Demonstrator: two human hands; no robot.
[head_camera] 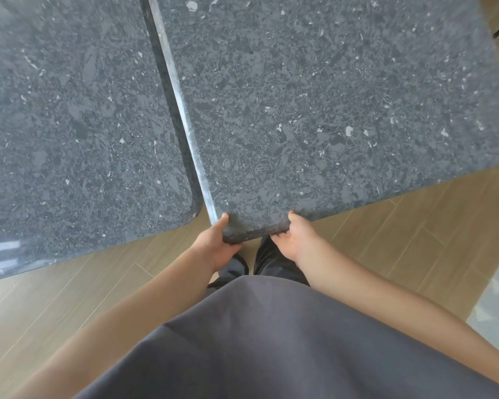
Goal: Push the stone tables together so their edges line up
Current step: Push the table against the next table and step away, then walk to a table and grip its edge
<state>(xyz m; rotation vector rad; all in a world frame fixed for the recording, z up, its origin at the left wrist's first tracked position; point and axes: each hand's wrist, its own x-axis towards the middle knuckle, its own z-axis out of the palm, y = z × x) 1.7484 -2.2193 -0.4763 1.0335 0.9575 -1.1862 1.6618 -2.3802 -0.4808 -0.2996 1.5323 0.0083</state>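
Two hands grip the right stone table (314,110) at its near corner: left hand (218,246) and right hand (296,240), thumbs on top, fingers underneath. Left stone table (69,125) sits just beside it. Likely heavy and rigid, so the near edge suits pushing.

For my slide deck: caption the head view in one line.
Both hands, left hand and right hand, grip the right stone table at its near corner beside the left stone table.

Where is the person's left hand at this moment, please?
In the head view, the left hand sits low at centre, gripping the near corner of the right stone table, beside the seam with the left stone table.
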